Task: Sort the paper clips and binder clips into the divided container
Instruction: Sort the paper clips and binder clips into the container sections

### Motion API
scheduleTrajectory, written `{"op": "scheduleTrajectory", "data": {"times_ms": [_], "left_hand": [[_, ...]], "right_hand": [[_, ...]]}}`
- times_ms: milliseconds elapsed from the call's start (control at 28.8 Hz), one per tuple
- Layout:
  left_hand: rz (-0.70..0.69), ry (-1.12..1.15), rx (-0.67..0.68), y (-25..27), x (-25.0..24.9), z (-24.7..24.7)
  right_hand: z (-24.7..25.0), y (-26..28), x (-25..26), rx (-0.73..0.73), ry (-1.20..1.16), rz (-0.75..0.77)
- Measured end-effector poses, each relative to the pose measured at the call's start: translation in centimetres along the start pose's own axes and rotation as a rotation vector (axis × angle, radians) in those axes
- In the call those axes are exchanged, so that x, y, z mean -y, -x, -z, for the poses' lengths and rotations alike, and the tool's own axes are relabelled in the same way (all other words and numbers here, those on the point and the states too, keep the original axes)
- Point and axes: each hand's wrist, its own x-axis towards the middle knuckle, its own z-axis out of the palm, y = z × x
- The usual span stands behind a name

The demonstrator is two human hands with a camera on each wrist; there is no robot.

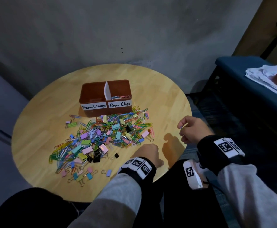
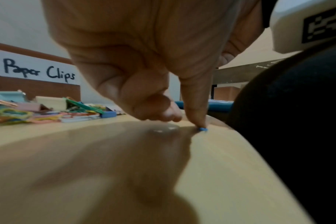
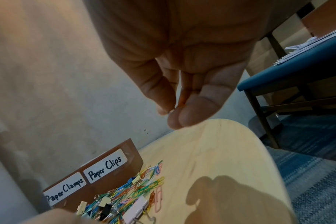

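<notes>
- Right hand (image 1: 192,130) raised above the table's right edge, thumb and fingertips (image 3: 164,104) pinching a thin orange paper clip (image 3: 180,98); barely discernible in the head view.
- Left hand (image 1: 148,153) low on the round wooden table (image 1: 167,89), one finger (image 2: 197,106) pressing a small blue clip (image 2: 202,129) near the edge, other fingers curled and holding nothing.
- Mixed pile of paper clips and binder clips (image 1: 104,137) spread in front of the brown divided container (image 1: 105,97), still mostly unsorted.
- Left compartment labelled "Paper Clamps" (image 1: 94,106); right compartment labelled "Paper Clips" (image 1: 120,104), a few clips already inside.
- Advisable for the step in hand: carrying the pinched clip over the right compartment and letting go low, past the white divider (image 1: 107,92); sliding the blue clip toward the table edge for an easier pinch.
- Surroundings: grey wall behind, blue bench (image 1: 243,69) with loose papers (image 1: 266,78) to the right, patterned carpet below.
</notes>
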Motion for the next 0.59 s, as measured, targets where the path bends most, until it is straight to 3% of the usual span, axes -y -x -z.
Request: {"op": "scheduleTrajectory", "data": {"times_ms": [347,486,591], "left_hand": [[0.096,-0.046,-0.102,0.1,5.2,1.2],[0.109,0.309,-0.24,0.8,6.1,1.5],[0.24,0.815,-0.231,0.7,6.0,2.4]], "right_hand": [[-3.6,-1.8,2.3,0.091,-0.071,-0.004],[-3.7,-2.1,2.6,0.088,0.126,0.007],[-4.4,-1.4,4.1,0.208,0.575,0.121]]}}
